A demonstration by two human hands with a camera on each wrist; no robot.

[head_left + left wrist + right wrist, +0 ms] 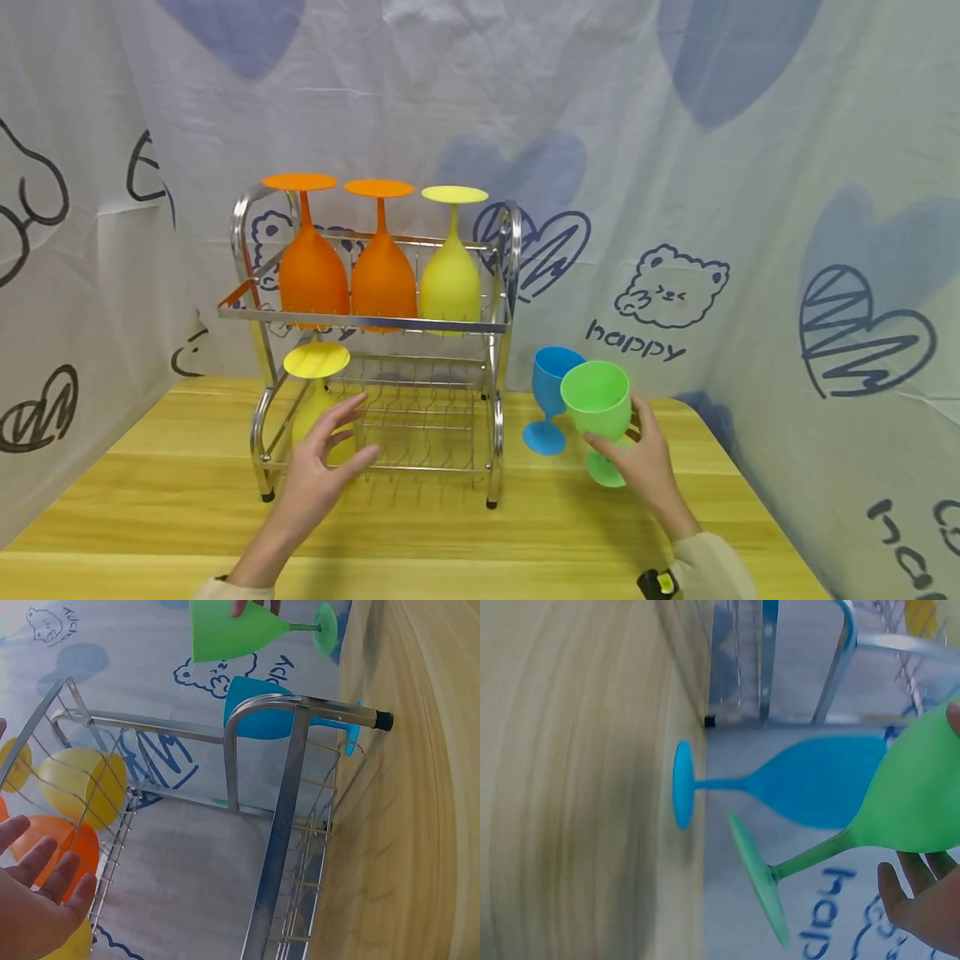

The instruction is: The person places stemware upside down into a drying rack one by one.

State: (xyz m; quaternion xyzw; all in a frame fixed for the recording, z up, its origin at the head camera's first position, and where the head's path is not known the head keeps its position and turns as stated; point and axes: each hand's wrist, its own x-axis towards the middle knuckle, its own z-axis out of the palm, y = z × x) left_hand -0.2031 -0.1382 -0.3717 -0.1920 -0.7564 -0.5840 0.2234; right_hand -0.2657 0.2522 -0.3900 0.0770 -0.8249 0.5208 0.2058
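Observation:
My right hand (pixel 643 467) grips a green plastic goblet (pixel 600 417) by its bowl, mouth upward. In the right wrist view its foot (pixel 759 877) is tilted and raised off the tabletop. Just behind it a blue goblet (pixel 551 387) stands upright on the table. My left hand (pixel 318 467), fingers spread and holding nothing, is in front of the lower left of a two-tier metal rack (pixel 496 433). An upside-down yellow goblet (pixel 317 362) sits on that lower tier, partly hidden behind the left hand.
Along the rack's upper tier stand two orange goblets (pixel 313 271) and another yellow goblet (pixel 452 279), all upside down. The rack rests on a wooden table (pixel 420 550). A printed cloth (pixel 600 108) hangs behind and at both sides.

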